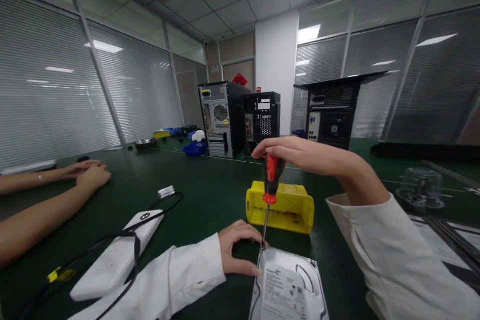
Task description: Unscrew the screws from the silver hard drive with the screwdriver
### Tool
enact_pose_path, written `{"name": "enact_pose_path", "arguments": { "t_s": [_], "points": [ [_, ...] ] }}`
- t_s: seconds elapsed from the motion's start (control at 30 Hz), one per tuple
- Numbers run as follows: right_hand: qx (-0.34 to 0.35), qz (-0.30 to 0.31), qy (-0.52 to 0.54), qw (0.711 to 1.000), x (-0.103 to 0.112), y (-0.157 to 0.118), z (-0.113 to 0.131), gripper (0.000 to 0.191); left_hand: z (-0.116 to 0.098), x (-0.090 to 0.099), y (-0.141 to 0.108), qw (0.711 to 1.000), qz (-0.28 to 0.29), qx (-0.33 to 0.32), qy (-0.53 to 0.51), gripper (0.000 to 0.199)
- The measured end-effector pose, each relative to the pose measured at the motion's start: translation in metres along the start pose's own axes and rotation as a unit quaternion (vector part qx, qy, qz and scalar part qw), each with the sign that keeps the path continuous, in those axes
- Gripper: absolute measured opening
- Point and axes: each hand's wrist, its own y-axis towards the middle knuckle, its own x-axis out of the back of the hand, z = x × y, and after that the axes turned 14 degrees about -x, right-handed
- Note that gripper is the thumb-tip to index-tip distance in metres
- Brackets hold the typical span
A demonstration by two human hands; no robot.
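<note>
A silver hard drive lies label up on the green table at the bottom centre. My left hand grips its left corner, thumb on the near side and fingers by the far edge. A screwdriver with a red and black handle stands almost upright, its tip at the drive's far left corner. From above, my right hand holds the handle's top, palm over it; part of the fingers' grip is hidden. Just behind the drive, a yellow plastic bin lies with its opening towards me.
A white power bank with a black cable lies at left. Another person's hands rest on the table beyond it. Computer cases stand at the back, near a blue bin. At right sits a clear plastic container.
</note>
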Motion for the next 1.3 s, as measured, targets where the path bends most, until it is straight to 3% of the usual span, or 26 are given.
{"name": "enact_pose_path", "arguments": {
  "t_s": [0.17,0.37,0.57,0.83,1.13,1.3],
  "points": [
    [0.056,0.061,0.058,0.995,-0.0033,0.0018,0.0071,0.037,-0.0005,0.0017,0.0008,1.000,0.010,0.007,0.003,0.059],
    [0.048,0.017,0.018,0.999,-0.0044,0.0024,0.0062,0.042,-0.0032,0.0026,0.0032,1.000,0.018,0.010,0.004,0.054],
    [0.066,0.051,0.059,0.995,-0.0031,0.0004,0.0053,0.036,-0.0004,0.0021,0.0005,1.000,0.014,0.006,-0.001,0.059],
    [0.048,-0.016,-0.009,0.999,-0.0049,0.0070,0.0060,0.037,-0.0013,-0.0013,0.0026,1.000,0.000,-0.010,0.000,0.058],
    [0.056,0.037,0.034,0.997,-0.0023,0.0007,0.0055,0.035,-0.0025,0.0019,0.0017,1.000,0.011,0.008,0.002,0.054],
    [0.053,-0.014,-0.001,0.999,-0.0069,0.0034,0.0089,0.042,-0.0059,0.0017,0.0019,1.000,0.006,0.006,0.001,0.056]
  ]
}}
